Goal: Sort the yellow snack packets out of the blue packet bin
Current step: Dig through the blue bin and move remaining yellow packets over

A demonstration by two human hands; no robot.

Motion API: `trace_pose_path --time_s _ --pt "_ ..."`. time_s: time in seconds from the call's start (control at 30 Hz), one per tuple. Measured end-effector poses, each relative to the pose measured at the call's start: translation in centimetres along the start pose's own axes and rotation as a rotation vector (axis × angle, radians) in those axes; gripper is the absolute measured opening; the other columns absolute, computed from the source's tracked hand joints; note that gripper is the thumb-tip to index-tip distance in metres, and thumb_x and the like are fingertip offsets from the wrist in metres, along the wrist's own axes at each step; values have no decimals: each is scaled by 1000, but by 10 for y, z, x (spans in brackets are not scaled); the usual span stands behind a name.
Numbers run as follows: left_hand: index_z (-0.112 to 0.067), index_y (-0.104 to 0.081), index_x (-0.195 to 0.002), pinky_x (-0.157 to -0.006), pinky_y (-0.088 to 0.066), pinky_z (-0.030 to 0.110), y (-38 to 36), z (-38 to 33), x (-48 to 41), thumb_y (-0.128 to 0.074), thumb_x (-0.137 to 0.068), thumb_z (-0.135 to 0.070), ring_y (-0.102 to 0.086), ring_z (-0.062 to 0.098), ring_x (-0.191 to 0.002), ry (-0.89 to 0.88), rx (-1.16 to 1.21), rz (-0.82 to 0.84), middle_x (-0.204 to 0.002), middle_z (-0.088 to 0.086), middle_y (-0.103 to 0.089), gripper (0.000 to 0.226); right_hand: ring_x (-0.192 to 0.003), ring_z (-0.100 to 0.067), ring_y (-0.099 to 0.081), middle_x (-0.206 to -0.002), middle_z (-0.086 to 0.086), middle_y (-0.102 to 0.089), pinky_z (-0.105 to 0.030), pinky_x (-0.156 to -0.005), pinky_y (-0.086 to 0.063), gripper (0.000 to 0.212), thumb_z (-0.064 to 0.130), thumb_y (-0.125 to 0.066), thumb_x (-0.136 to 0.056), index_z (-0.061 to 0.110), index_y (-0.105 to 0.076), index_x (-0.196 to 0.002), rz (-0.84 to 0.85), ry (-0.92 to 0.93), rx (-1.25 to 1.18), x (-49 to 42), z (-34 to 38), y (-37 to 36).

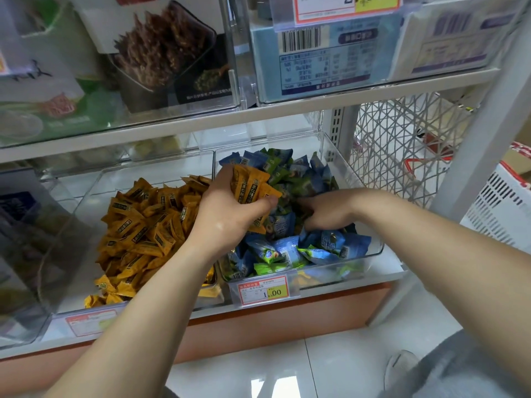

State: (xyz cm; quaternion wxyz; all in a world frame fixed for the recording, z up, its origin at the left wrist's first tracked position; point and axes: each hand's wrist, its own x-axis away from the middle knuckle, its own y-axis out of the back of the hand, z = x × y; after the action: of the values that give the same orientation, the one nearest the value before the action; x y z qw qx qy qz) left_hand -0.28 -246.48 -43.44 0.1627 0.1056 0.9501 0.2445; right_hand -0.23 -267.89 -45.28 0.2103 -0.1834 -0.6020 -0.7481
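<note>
Left hand [230, 214] around crinkly yellow packets [253, 183]

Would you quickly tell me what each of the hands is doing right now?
Left hand: grips a bunch of yellow packets.
Right hand: fingers buried among blue packets; cannot tell.
</note>
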Motion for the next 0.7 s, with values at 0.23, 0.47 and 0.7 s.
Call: trace_pose_path --time_s 0.23,0.47,0.7 --pt "-27 -53 -96 -56 -42 9 -1 0 3 -85 -73 -37 -61 -4 -72 -14 -47 8 -82 -10 -64 41 -117 -21 -59 -134 -3 -59 -36 -95 -50 69 53 -68 -78 23 -53 -138 -36 -7 -163 -3 -1 -5" --pt "-22 -54 -104 -63 -45 9 -1 3 2 -85 -73 -40 -60 -5 -78 -30 -84 14 -85 -11 -65 47 -97 -12 -58 -110 6 -61 -28 -68 -45 59 62 -66 -74 22 -62 -118 59 -26 -203 -13 8 -8" --pt "-25 -53 -105 -61 -46 11 -4 5 -1 -85 -72 -41 -61 -2 -77 -8 -82 17 -87 -10 -65 48 -95 -16 -63 -104 1 -67 -30 -77 -51 42 36 -74 -79 19 -61 -114 -50 76 -349 -14 11 -12"
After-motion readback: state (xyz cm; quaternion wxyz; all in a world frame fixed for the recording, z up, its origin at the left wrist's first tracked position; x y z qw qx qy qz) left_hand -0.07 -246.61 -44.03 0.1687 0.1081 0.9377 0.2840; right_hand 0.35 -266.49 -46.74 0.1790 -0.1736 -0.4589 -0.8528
